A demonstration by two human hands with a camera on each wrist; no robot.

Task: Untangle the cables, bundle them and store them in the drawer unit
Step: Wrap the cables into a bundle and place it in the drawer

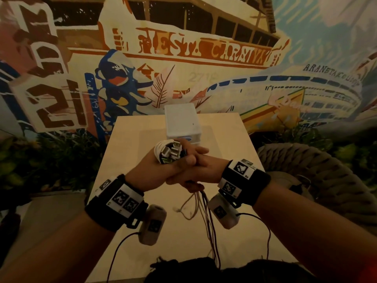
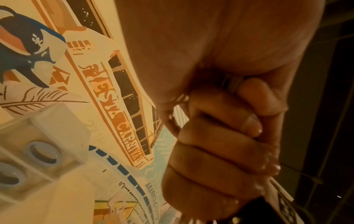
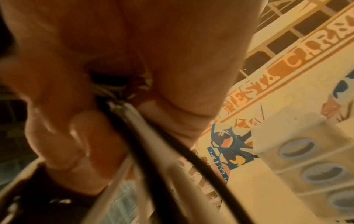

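Note:
Both hands meet above the light wooden table [image 1: 134,152]. My left hand [image 1: 173,162] grips a cable bundle [image 1: 168,151] of white and dark cables, with several USB plugs sticking up out of the fist. My right hand [image 1: 201,160] is pressed against the left and grips the same cables just below. Their loose ends [image 1: 201,213] hang down towards my lap. In the right wrist view black and white cable strands [image 3: 141,136] run out of the curled fingers [image 3: 76,145]. The white drawer unit [image 1: 182,119] stands shut just beyond the hands, its blue ring handles [image 3: 296,149] showing.
The painted mural wall [image 1: 183,52] stands right behind the table. A woven rope seat [image 1: 306,166] is at the right. Thin black leads [image 1: 120,246] from the wrist cameras hang over the table's near part. Plants [image 1: 51,156] are at the lower left.

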